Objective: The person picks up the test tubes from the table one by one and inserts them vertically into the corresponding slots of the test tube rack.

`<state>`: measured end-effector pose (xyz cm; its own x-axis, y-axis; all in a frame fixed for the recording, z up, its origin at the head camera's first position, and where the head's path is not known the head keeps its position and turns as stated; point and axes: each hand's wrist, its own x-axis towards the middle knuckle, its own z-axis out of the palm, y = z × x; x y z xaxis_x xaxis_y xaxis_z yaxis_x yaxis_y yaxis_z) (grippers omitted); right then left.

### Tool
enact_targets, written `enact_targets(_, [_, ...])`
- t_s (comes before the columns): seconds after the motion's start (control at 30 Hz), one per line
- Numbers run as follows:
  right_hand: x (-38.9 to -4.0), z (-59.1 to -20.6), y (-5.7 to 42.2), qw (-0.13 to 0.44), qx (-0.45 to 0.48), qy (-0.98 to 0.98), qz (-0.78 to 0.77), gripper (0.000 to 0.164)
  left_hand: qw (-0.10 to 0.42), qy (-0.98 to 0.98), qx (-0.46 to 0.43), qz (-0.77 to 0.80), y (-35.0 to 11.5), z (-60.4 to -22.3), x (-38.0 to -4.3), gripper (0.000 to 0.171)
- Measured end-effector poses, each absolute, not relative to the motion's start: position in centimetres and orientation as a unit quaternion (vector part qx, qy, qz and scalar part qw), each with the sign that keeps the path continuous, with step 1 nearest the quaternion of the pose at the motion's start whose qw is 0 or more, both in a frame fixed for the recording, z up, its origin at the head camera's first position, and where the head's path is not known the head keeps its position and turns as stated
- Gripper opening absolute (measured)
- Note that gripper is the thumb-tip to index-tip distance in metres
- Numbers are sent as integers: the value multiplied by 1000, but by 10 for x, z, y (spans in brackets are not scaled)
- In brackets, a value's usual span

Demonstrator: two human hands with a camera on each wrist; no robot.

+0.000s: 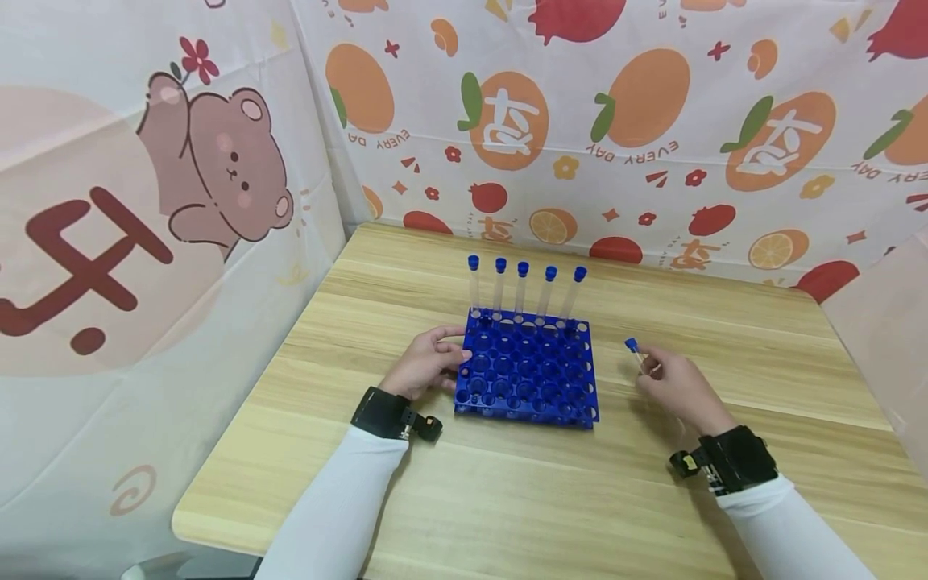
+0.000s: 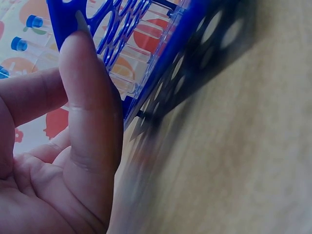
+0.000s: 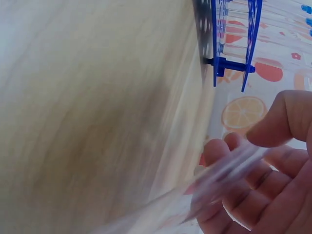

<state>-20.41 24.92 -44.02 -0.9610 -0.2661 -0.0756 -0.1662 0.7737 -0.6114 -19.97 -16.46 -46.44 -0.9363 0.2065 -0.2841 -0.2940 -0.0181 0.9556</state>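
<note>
A blue test tube rack [image 1: 525, 379] with rows of round holes stands on the table. Several clear test tubes with blue caps [image 1: 523, 268] rise upright along its far row. My left hand [image 1: 424, 362] holds the rack's left side. In the left wrist view its thumb [image 2: 92, 97] rests on the edge of the rack's upper plate. To the right of the rack, my right hand [image 1: 681, 391] pinches another clear test tube [image 3: 229, 168] between thumb and fingers. Its blue cap [image 1: 631, 344] points up and toward the rack, and the tube looks blurred in the right wrist view.
The wood-grain table [image 1: 312, 483] extends around the rack on all sides. A fruit-print cloth [image 1: 580, 97] hangs behind its back edge, and a bear-print cloth [image 1: 87, 185] hangs at the left. Each wrist wears a black strap with a small camera [image 1: 431, 428].
</note>
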Motion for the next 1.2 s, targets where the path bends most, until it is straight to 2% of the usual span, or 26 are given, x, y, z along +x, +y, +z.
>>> enact_targets(0.23, [-205, -434, 247, 12, -139, 944, -298, 39, 174, 682, -30, 710, -165, -465, -200, 53])
enact_targets(0.43, [-207, -428, 241, -19, -134, 931, -338, 48, 174, 682, -29, 710, -165, -465, -200, 53])
enact_targets(0.67, [-209, -424, 232, -80, -139, 919, -360, 34, 175, 679, -27, 712, -165, -464, -199, 53])
enact_targets(0.93, [-219, -417, 220, -136, -138, 906, -377, 46, 177, 678, -25, 713, -165, -464, -199, 53])
enact_targets(1.2, [-227, -410, 207, -134, -139, 879, -436, 56, 177, 678, -26, 713, -165, -463, -199, 54])
